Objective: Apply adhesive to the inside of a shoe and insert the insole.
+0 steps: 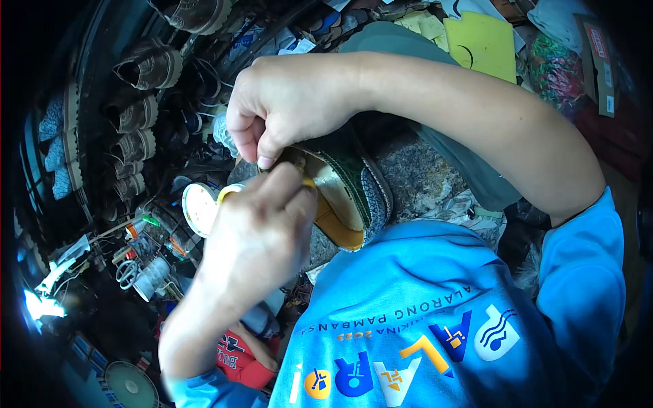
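A green shoe (374,197) with grey textured trim and a tan insole lies before my body, its opening toward me. My right hand (292,102) reaches over from the right, thumb and fingers pinched on the far left edge of the shoe's upper. Just below it, my left hand (262,228) is closed in a fist beside the shoe opening. Bits of a yellow object (309,182) show at the left fist; its kind is hidden by the fingers. Next to the left hand stands a round white tub (198,209) with yellowish stains.
Brown shoes (136,146) line a rack at the left. Scissors (126,273) and a pale cup (151,277) are among tools at lower left. A grey stone block (422,177) lies under the shoe. Yellow sheets (481,46) lie far right. A person in red (245,357) sits lower left.
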A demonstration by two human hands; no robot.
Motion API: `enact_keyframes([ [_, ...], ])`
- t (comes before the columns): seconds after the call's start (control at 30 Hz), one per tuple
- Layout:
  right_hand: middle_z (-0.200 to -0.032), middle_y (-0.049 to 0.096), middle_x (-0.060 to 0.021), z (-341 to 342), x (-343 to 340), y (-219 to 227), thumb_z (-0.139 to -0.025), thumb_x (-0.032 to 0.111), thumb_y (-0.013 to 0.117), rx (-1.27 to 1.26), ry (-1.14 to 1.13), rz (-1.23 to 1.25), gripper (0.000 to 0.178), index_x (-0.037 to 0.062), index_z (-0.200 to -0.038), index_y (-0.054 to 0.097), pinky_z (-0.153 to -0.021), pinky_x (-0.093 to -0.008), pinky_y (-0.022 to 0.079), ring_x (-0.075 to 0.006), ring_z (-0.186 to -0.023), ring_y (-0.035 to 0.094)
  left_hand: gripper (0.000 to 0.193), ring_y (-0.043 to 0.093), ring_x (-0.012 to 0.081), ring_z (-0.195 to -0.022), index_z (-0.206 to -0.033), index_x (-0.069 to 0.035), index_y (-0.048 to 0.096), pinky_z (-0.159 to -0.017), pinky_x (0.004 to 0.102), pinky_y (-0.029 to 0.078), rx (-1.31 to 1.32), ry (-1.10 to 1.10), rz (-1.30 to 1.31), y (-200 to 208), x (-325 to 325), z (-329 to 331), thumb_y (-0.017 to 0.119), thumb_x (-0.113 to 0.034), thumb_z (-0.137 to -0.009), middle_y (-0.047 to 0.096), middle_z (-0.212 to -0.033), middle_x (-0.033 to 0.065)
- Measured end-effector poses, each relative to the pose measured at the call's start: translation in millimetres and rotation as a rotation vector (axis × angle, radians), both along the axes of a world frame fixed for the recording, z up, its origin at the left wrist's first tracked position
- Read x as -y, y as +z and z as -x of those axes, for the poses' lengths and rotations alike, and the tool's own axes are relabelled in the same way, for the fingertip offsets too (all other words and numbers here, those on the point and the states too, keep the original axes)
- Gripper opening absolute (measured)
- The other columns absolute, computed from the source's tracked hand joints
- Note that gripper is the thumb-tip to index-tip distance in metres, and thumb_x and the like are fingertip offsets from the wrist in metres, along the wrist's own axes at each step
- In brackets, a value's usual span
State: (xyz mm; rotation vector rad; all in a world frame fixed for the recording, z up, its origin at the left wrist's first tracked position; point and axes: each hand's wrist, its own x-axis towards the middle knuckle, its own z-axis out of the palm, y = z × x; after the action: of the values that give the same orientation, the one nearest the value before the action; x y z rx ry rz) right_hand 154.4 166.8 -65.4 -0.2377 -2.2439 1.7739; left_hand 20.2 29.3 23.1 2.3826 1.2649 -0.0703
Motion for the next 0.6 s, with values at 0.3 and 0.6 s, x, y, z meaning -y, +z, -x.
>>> enact_keyframes([
  [0.3, -0.089, 0.079, -0.0092, -6, 5, 1, -0.080, 0.010, 0.083, -0.012, -0.032, -0.022, 0.017, 0.0037, -0.095, 0.080, -0.078, -0.0348, 0.058, -0.0201, -0.084, 0.075, 0.027, 0.058, 0.0224, -0.053, -0.088, -0.001, 0.076, -0.049, 0.0342, 0.047, 0.305, 0.254, 0.062, 56, 38, -9, 0.074, 0.001, -0.062, 0.056, -0.067, 0.0062],
  [0.6, -0.086, 0.078, -0.0063, -6, 11, 11, -0.085, 0.006, 0.080, -0.047, -0.015, 0.025, 0.009, 0.0027, -0.093, 0.079, -0.075, -0.0301, 0.058, -0.0136, -0.080, 0.074, 0.030, 0.048, 0.0112, -0.053, -0.108, 0.005, 0.060, -0.053, 0.0267, 0.042, 1.341, 0.815, -0.348, 73, 148, 115, 0.057, -0.024, -0.100, 0.056, -0.074, 0.0082],
])
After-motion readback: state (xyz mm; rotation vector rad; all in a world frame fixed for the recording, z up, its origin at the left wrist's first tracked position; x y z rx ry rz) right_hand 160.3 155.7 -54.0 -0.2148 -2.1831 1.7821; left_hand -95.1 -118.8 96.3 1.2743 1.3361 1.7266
